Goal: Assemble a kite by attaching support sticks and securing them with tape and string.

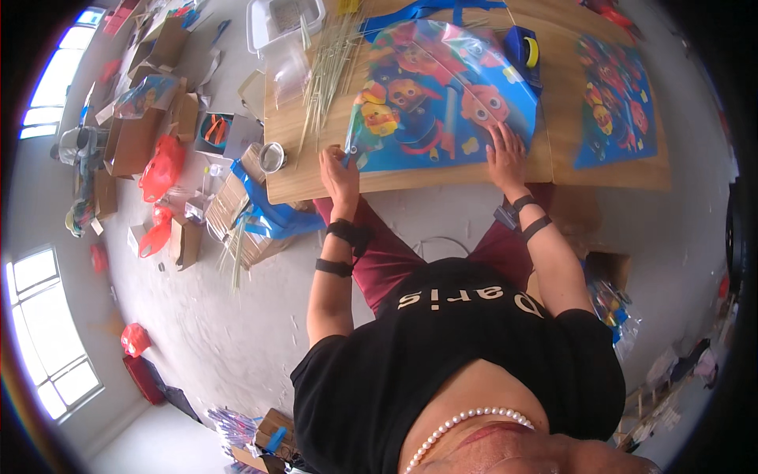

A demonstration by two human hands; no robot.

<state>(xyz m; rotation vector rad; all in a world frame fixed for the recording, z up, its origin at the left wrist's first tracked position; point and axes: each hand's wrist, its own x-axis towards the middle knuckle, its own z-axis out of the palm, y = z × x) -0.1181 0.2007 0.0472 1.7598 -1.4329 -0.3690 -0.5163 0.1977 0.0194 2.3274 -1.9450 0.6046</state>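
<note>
A glossy blue printed sheet (430, 154) with colourful cartoon figures lies on the wooden table in front of me. My left hand (339, 180) is closed at the sheet's near left corner, thumb and fingers pinching its edge; a small blue-and-white bit shows at the fingertips. With fingers stretched out, my right hand (506, 158) rests flat on the sheet near its right side. A thin dark stick (446, 69) runs slantwise across the sheet's far part.
Thin pale strips (324, 83) lie left of the sheet, near a round tin (272, 157) at the table (312, 180) edge. A tape dispenser (525, 55) stands far right. Another printed sheet (616, 110) lies on the right. Boxes (134, 138) and red bags (163, 168) crowd the floor at left.
</note>
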